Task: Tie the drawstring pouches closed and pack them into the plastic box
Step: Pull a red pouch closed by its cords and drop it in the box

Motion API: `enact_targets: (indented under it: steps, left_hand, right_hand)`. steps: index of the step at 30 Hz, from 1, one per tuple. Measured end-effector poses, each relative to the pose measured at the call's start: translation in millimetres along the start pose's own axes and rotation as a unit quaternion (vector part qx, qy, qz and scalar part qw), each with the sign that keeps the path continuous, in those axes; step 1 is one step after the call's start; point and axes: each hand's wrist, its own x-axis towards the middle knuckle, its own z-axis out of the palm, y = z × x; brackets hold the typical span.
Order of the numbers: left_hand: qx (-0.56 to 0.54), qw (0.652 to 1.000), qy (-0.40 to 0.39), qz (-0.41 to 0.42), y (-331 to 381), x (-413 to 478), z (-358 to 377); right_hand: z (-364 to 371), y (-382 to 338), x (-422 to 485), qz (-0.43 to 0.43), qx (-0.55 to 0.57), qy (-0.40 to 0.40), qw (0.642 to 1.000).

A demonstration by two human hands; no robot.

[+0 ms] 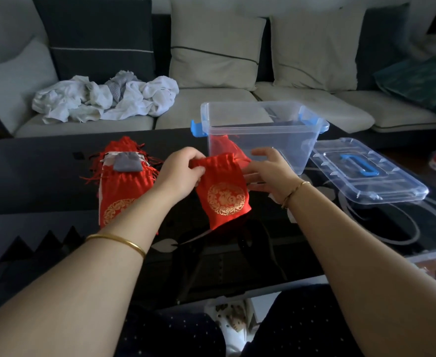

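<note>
Lying crumpled on the sofa [211,106] at the far left is a heap of white cloth [106,99]; in front of it, on the dark table [31,176], rests a pile of red pouches [120,191] with gold emblems and loose cords, and a small grey pouch [127,162] sits on top of the pile; just right of the pile the left hand [183,173], a gold bangle [124,242] on its forearm, pinches the gathered neck of a red drawstring pouch [223,199], thumb and fingers curled onto the cloth; this pouch hangs above the table between the two hands, its neck bunched, its gold emblem facing the camera; the right hand [268,173], with a thin bracelet [292,193] at the wrist, reaches in from the other side, its fingertips touching the pouch's right edge, though whether it grips the cord cannot be told; behind the hands stands the clear plastic box [289,140] with blue latches, open on the table, one red pouch inside [222,145] against its left wall; its clear lid [381,186], with a blue handle, lies flat on the table just right of the box.
</note>
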Motion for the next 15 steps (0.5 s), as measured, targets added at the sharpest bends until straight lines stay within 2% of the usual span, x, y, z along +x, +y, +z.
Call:
enact_targets:
  steps: [7,11,15]
  left_hand:
    - [0.021,0.999,0.0,0.035,3,0,-1]
    - [0.05,0.998,0.016,0.025,-2,-1,-3]
    - [0.132,0.991,0.036,0.0,-6,-1,-8]
  right_hand:
    - [-6,1,0,-0.116,-0.142,0.002,0.983]
    - [-8,1,-1,-0.126,-0.185,0.0,0.975]
    - [-10,-1,-5,-0.133,-0.216,-0.02,0.967]
